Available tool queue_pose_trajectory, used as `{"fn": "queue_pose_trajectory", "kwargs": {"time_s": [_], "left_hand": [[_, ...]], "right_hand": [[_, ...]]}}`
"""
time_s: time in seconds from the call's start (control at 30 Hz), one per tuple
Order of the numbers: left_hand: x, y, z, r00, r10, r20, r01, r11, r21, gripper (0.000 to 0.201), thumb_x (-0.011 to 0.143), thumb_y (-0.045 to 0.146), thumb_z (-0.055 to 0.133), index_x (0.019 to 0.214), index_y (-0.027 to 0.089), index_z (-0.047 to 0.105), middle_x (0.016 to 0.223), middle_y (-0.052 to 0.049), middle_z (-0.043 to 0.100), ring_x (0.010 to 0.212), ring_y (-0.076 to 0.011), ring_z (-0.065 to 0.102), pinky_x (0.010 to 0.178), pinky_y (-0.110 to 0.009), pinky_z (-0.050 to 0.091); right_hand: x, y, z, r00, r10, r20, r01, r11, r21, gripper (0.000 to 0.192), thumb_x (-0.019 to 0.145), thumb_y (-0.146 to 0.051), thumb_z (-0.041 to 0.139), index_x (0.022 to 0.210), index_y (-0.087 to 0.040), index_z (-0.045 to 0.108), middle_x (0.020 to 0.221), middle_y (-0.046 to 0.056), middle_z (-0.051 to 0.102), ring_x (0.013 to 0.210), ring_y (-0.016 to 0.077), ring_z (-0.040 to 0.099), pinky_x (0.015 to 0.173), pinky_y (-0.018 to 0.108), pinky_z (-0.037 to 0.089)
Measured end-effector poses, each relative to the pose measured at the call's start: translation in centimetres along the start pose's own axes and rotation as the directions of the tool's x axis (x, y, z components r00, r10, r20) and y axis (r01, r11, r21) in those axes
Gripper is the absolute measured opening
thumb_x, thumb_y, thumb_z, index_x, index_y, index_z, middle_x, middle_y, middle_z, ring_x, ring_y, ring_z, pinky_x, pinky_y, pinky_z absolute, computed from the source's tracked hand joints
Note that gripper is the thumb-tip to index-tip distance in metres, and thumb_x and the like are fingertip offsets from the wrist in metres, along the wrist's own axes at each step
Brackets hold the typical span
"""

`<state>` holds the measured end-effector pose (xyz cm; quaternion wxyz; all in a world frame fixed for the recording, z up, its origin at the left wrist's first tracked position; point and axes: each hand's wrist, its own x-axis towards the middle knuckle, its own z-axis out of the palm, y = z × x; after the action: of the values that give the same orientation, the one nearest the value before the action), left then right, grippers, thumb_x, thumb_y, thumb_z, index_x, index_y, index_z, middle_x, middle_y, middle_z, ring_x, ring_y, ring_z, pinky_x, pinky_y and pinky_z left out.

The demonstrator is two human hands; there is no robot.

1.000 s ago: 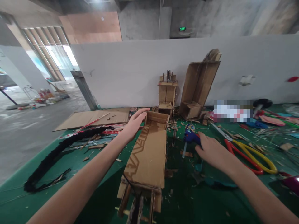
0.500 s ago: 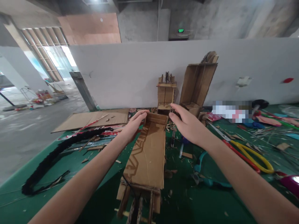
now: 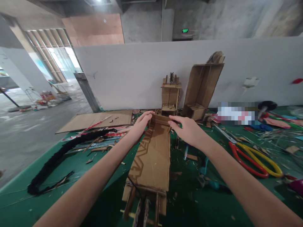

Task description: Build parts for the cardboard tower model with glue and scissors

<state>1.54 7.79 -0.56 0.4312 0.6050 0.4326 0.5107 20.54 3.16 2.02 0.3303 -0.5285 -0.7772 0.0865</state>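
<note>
A long cardboard frame (image 3: 153, 157), like a shallow open box, lies in front of me with its far end wall raised. Strips and a wheel-like slotted part on a wooden stick sit at its near end. My left hand (image 3: 142, 124) has its fingers curled over the far left corner. At the far right corner my right hand (image 3: 188, 129) grips the edge between thumb and forefinger. Just beyond stands a small upright cardboard tower (image 3: 169, 94) with a pulley-like top, and beside it a taller open cardboard box (image 3: 203, 83).
Large scissors with red and yellow handles (image 3: 248, 154) lie to the right, near teal-handled pliers (image 3: 204, 176). A black fuzzy strip (image 3: 54, 162), plastic sticks and a flat cardboard sheet (image 3: 94, 121) lie left. Scraps litter the green table (image 3: 104, 195). A white panel (image 3: 127, 75) borders the back.
My right hand has come down and left from beside the frame onto its far right corner. The left hand stays at the far left corner. The view has shifted slightly.
</note>
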Motion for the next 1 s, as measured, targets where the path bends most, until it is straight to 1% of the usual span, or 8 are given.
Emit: {"fn": "queue_pose_trajectory", "kwargs": {"time_s": [0.13, 0.3, 0.47, 0.67, 0.77, 0.83, 0.93, 1.0], "left_hand": [[-0.03, 0.05, -0.01, 1.000, 0.013, 0.013, -0.013, 1.000, -0.002, 0.033, 0.080, 0.034, 0.045, 0.105, 0.020, 0.061, 0.113, -0.002, 0.063, 0.108, -0.0232, 0.054, 0.093, -0.034, 0.041], [-0.18, 0.02, -0.12, 0.999, 0.034, 0.026, -0.034, 0.999, 0.001, 0.033, 0.081, 0.034, 0.046, 0.107, 0.020, 0.061, 0.116, -0.003, 0.061, 0.113, -0.0226, 0.050, 0.098, -0.034, 0.037], [-0.37, -0.02, -0.19, 0.998, 0.035, 0.054, -0.034, 0.999, -0.011, 0.037, 0.082, 0.038, 0.047, 0.112, 0.021, 0.060, 0.119, -0.003, 0.061, 0.113, -0.0236, 0.051, 0.092, -0.035, 0.043], [-0.42, 0.08, -0.14, 0.998, 0.037, 0.047, -0.036, 0.999, -0.023, 0.036, 0.082, 0.036, 0.047, 0.111, 0.020, 0.061, 0.122, -0.005, 0.060, 0.116, -0.0236, 0.049, 0.094, -0.034, 0.042], [-0.41, 0.00, -0.09, 0.998, 0.030, 0.057, -0.028, 0.999, -0.037, 0.036, 0.083, 0.037, 0.047, 0.111, 0.021, 0.060, 0.121, -0.004, 0.060, 0.113, -0.0236, 0.052, 0.091, -0.034, 0.044], [-0.42, -0.05, -0.05, 0.998, 0.024, 0.059, -0.021, 0.999, -0.043, 0.036, 0.083, 0.038, 0.047, 0.111, 0.021, 0.060, 0.121, -0.004, 0.060, 0.110, -0.0235, 0.054, 0.089, -0.034, 0.045], [-0.45, -0.04, -0.03, 0.998, 0.014, 0.058, -0.011, 0.999, -0.048, 0.037, 0.082, 0.038, 0.047, 0.113, 0.021, 0.059, 0.119, -0.004, 0.061, 0.108, -0.0235, 0.055, 0.088, -0.035, 0.046], [-0.46, 0.01, -0.06, 0.998, 0.007, 0.055, -0.004, 0.999, -0.048, 0.038, 0.082, 0.039, 0.047, 0.114, 0.021, 0.059, 0.120, -0.004, 0.061, 0.110, -0.0240, 0.054, 0.090, -0.035, 0.046]], "right_hand": [[-0.02, 0.05, -0.02, 1.000, 0.001, 0.015, -0.001, 1.000, -0.007, 0.046, 0.091, -0.039, 0.041, 0.124, -0.013, 0.059, 0.123, 0.011, 0.062, 0.111, 0.0266, 0.059, 0.093, 0.041, 0.045], [0.04, 0.00, -0.15, 1.000, -0.003, 0.022, 0.004, 1.000, -0.029, 0.046, 0.091, -0.040, 0.041, 0.124, -0.013, 0.059, 0.123, 0.011, 0.062, 0.110, 0.0270, 0.059, 0.093, 0.041, 0.045], [0.03, -0.13, -0.13, 1.000, -0.003, 0.022, 0.003, 0.999, -0.038, 0.046, 0.091, -0.039, 0.041, 0.124, -0.013, 0.059, 0.124, 0.011, 0.061, 0.111, 0.0278, 0.058, 0.094, 0.043, 0.043], [-0.10, -0.04, -0.12, 0.999, 0.025, 0.031, -0.025, 1.000, -0.001, 0.050, 0.090, -0.042, 0.042, 0.126, -0.011, 0.057, 0.120, 0.012, 0.064, 0.095, 0.0267, 0.066, 0.083, 0.040, 0.049], [-0.14, 0.18, 0.05, 0.999, 0.032, 0.033, -0.032, 0.999, 0.010, 0.052, 0.090, -0.044, 0.041, 0.128, -0.012, 0.055, 0.118, 0.013, 0.065, 0.089, 0.0268, 0.067, 0.079, 0.041, 0.050], [-0.13, 0.31, 0.19, 0.999, 0.021, 0.024, -0.021, 1.000, 0.010, 0.051, 0.090, -0.043, 0.041, 0.128, -0.012, 0.055, 0.120, 0.012, 0.064, 0.094, 0.0274, 0.066, 0.080, 0.041, 0.050], [-0.10, 0.40, 0.38, 1.000, -0.014, -0.010, 0.014, 1.000, -0.004, 0.049, 0.090, -0.041, 0.042, 0.125, -0.012, 0.058, 0.123, 0.012, 0.061, 0.107, 0.0280, 0.061, 0.088, 0.041, 0.047], [-0.12, 0.40, 0.44, 1.000, -0.017, -0.016, 0.017, 1.000, 0.002, 0.048, 0.090, -0.041, 0.042, 0.125, -0.013, 0.058, 0.123, 0.011, 0.062, 0.108, 0.0275, 0.060, 0.090, 0.041, 0.046]]}}
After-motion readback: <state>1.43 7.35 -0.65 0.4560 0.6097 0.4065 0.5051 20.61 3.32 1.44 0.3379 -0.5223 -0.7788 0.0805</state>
